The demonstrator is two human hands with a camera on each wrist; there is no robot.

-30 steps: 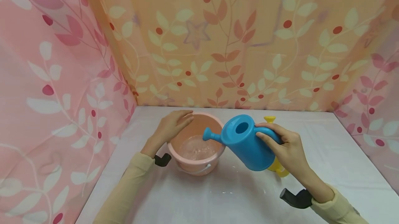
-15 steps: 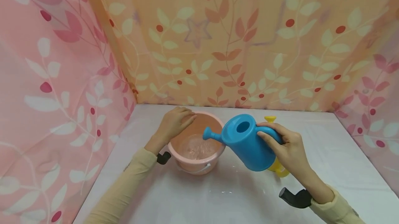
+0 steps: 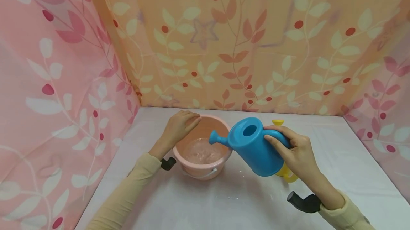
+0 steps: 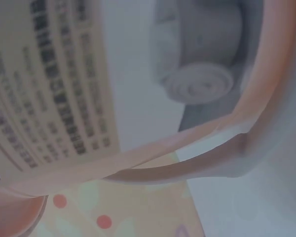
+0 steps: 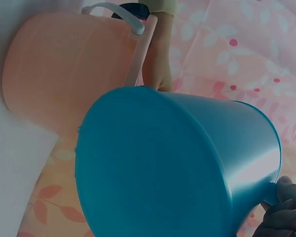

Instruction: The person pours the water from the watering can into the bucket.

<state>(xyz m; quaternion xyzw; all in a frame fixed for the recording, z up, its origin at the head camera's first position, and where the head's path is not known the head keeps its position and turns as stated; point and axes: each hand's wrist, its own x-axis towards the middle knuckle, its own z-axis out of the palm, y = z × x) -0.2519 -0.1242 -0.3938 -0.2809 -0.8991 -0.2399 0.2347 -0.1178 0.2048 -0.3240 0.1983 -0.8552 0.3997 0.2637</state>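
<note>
My right hand (image 3: 296,151) grips the handle of a blue toy watering can (image 3: 257,155), also large in the right wrist view (image 5: 153,163). The can leans left, and its spout overlaps the inside of a pink bucket (image 3: 205,167). Rippled water (image 3: 205,151) lies at the bucket's bottom. Over the bucket's far left rim is my left hand (image 3: 177,128), fingers extended, thumb apart and toward the inside. The left wrist view is filled by the bucket's labelled outer wall and its pale carry handle (image 4: 207,168); the left fingers are out of that frame.
Partly hidden behind the can stands a yellow object (image 3: 283,173) with a flared spout. Small water drops (image 3: 229,198) dot the white tabletop (image 3: 192,208). Patterned cloth (image 3: 224,45) encloses the back and both sides.
My left hand has shifted slightly right along the bucket's rim, its forearm lifting a little. The watering can keeps nearly the same place and tilt; the water's ripples differ.
</note>
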